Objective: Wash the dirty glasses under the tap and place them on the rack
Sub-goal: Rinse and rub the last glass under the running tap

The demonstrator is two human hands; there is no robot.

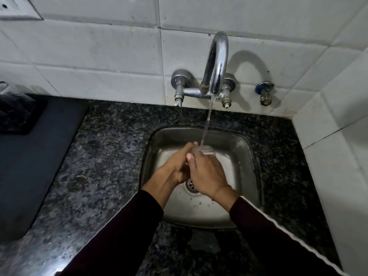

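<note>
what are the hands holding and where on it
A clear glass under the tap; the right hand grips its side, the left hand its near end.

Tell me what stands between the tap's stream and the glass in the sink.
Nothing visible. The stream falls straight onto the glass, which both hands, left hand and right hand, hold over the sink.

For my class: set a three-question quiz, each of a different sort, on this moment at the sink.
1. True or false: water runs from the tap onto the glass.
2. Over what do both hands hold the glass? A) the counter B) the sink C) a rack
3. Fill in: behind the tap the wall is covered in white ____.

Key: 1 true. 2 B; the left hand and right hand both grip the glass. 3 tiles.
</note>
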